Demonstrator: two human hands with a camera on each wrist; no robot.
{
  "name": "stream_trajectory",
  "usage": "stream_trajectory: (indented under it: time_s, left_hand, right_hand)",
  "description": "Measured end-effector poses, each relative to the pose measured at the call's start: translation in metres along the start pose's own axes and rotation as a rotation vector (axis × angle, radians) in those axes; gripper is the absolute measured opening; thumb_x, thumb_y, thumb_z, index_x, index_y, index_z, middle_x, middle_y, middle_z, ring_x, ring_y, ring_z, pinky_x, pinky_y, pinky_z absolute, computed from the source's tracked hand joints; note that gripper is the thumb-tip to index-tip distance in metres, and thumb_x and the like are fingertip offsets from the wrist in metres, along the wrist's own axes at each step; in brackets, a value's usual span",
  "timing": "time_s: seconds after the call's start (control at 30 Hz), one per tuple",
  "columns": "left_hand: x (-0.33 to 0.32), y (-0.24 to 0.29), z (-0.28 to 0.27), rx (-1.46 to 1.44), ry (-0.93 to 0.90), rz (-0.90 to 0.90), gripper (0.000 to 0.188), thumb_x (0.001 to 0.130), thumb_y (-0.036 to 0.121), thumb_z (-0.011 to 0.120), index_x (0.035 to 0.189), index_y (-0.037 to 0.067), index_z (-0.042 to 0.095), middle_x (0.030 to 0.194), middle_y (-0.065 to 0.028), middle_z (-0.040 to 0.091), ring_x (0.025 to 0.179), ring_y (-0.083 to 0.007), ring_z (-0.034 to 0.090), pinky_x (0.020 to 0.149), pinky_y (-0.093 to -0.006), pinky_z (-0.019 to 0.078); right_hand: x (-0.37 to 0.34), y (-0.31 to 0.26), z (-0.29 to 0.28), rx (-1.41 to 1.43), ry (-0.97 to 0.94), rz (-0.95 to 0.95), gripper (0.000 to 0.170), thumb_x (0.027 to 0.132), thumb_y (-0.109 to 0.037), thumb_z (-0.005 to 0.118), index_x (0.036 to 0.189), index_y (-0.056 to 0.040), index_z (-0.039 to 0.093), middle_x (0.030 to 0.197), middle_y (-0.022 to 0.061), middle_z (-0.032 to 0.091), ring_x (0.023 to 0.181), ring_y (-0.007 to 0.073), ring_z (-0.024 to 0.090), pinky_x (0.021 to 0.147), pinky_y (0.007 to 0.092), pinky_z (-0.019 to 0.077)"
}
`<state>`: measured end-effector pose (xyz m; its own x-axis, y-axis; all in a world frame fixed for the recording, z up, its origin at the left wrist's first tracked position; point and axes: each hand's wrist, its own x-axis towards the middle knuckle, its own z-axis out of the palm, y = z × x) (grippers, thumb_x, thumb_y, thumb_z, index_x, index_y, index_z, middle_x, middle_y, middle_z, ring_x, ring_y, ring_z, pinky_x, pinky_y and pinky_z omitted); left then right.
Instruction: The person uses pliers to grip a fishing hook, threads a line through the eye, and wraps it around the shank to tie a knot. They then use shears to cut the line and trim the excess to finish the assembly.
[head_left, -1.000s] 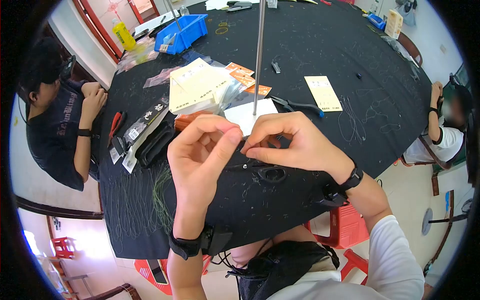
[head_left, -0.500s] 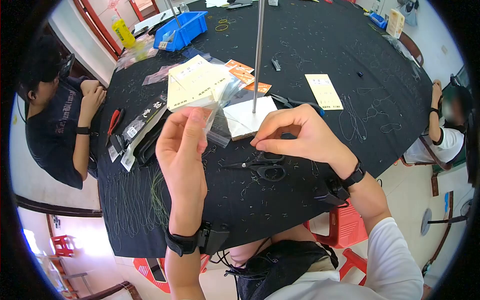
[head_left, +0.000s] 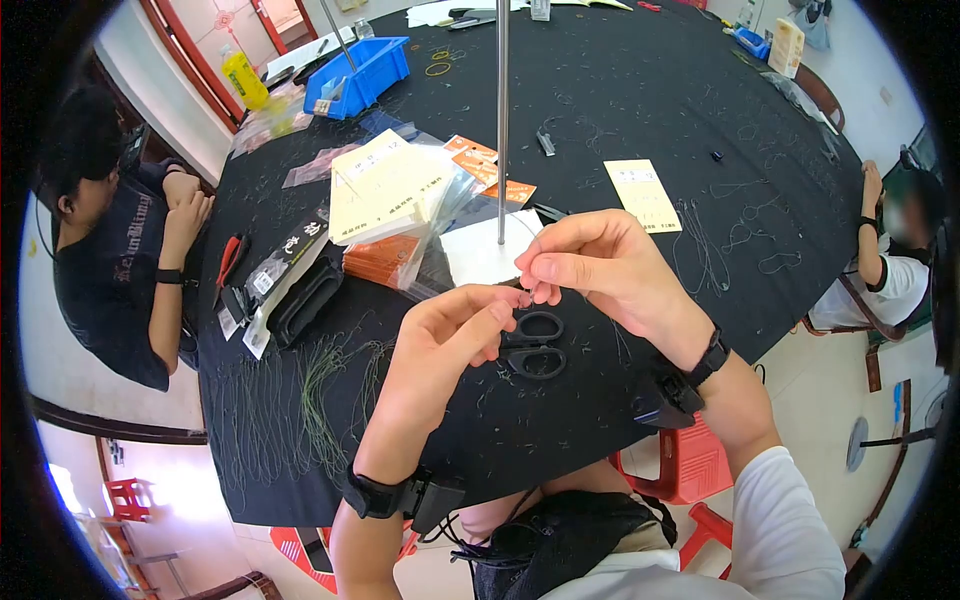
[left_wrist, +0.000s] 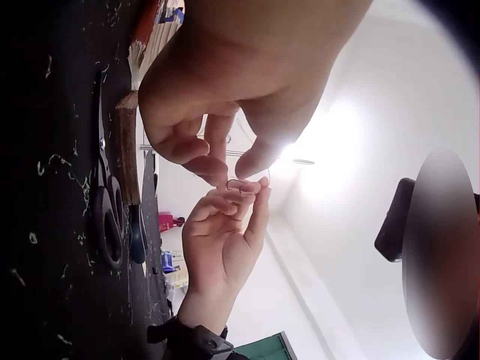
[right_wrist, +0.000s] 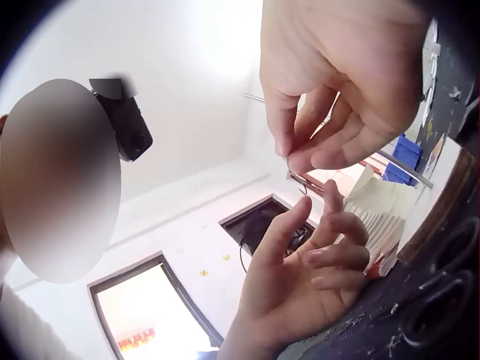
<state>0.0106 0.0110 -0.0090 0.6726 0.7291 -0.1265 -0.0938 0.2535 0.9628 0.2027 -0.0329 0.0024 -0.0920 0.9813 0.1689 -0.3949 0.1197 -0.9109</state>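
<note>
My right hand (head_left: 615,270) pinches a thin line between thumb and fingers above the black scissors (head_left: 540,363). A tiny dark curved piece, like a hook (right_wrist: 303,185), shows just below those fingertips in the right wrist view. Close against it is my left hand (head_left: 435,345), its thumb and forefinger slightly apart and its other fingers loosely bent. In the left wrist view a small loop (left_wrist: 237,184) lies between both hands' fingertips. Whether the left fingers touch it is hard to tell.
Behind the hands, a metal rod (head_left: 503,120) rises from a white-topped block (head_left: 470,258). Yellow cards (head_left: 385,190) and packets lie left of it, a single card (head_left: 643,195) right. Green line strands (head_left: 320,400) spread at the near left. People sit on both sides.
My left hand, which had moved left and away from the right, is back beside it and lower. The right hand has shifted slightly right. The view has shifted a little.
</note>
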Motion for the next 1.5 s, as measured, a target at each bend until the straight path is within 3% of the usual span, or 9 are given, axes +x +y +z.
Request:
stream_trajectory:
  time_s: [0.17,0.23,0.43,0.67,0.77,1.03,1.5]
  left_hand:
    - [-0.003,0.001,0.000,-0.024,-0.043,-0.003,0.026,0.086,0.023,0.061,0.100,0.002,0.065,0.076,0.0013,0.058,0.062,-0.0047,0.047,0.056,-0.0182,0.0357]
    - [-0.003,0.002,0.002,-0.055,-0.035,-0.026,0.017,0.087,0.015,0.060,0.095,0.000,0.063,0.082,-0.0032,0.060,0.064,-0.0046,0.047,0.056,-0.0180,0.0363]
    - [-0.003,0.000,0.001,-0.042,-0.041,0.017,0.018,0.084,0.014,0.065,0.097,0.001,0.066,0.089,-0.0026,0.065,0.072,-0.0046,0.053,0.061,-0.0184,0.0404]
    - [-0.002,-0.001,0.001,-0.057,0.041,0.003,0.014,0.084,0.010,0.064,0.093,0.000,0.064,0.082,-0.0020,0.062,0.063,-0.0038,0.047,0.056,-0.0171,0.0367]
    - [-0.001,-0.001,0.001,-0.053,0.080,-0.008,0.014,0.085,0.011,0.063,0.094,-0.001,0.064,0.079,-0.0010,0.061,0.062,-0.0038,0.047,0.056,-0.0170,0.0367]
    - [-0.001,-0.002,-0.001,-0.048,0.083,-0.005,0.017,0.084,0.012,0.065,0.096,-0.001,0.064,0.080,-0.0034,0.063,0.065,-0.0064,0.053,0.059,-0.0183,0.0417]
    - [0.000,-0.008,-0.004,-0.112,0.055,-0.008,0.023,0.087,0.019,0.063,0.099,0.000,0.067,0.082,-0.0048,0.065,0.064,-0.0050,0.051,0.059,-0.0182,0.0402]
  right_hand:
    - [0.000,0.001,0.003,0.007,0.012,0.027,0.018,0.082,-0.008,0.066,0.096,0.0034,0.066,0.081,0.0104,0.067,0.068,0.0131,0.062,0.063,0.0229,0.0500]
    - [0.001,0.002,0.002,0.009,0.014,0.030,0.018,0.082,-0.008,0.066,0.096,0.0035,0.066,0.081,0.0104,0.067,0.067,0.0132,0.062,0.063,0.0230,0.0499]
    - [0.002,0.007,0.000,-0.014,0.044,0.023,0.019,0.082,-0.009,0.066,0.096,0.0027,0.067,0.081,0.0094,0.067,0.068,0.0120,0.062,0.063,0.0227,0.0495]
    - [0.001,0.006,0.006,-0.143,0.145,0.018,0.015,0.081,-0.010,0.068,0.092,0.0007,0.067,0.083,0.0056,0.067,0.073,0.0094,0.062,0.067,0.0216,0.0495]
    - [0.000,0.006,0.003,-0.272,0.031,0.019,0.013,0.081,-0.009,0.068,0.089,0.0000,0.066,0.084,0.0050,0.067,0.075,0.0088,0.062,0.069,0.0214,0.0494]
    - [-0.001,0.007,0.002,-0.252,0.014,0.021,0.013,0.081,-0.008,0.067,0.090,0.0007,0.066,0.085,0.0054,0.066,0.078,0.0090,0.062,0.071,0.0222,0.0496]
    - [0.000,0.005,0.006,-0.227,0.024,0.051,0.011,0.081,-0.006,0.066,0.089,0.0019,0.066,0.085,0.0059,0.064,0.080,0.0110,0.060,0.072,0.0237,0.0479]
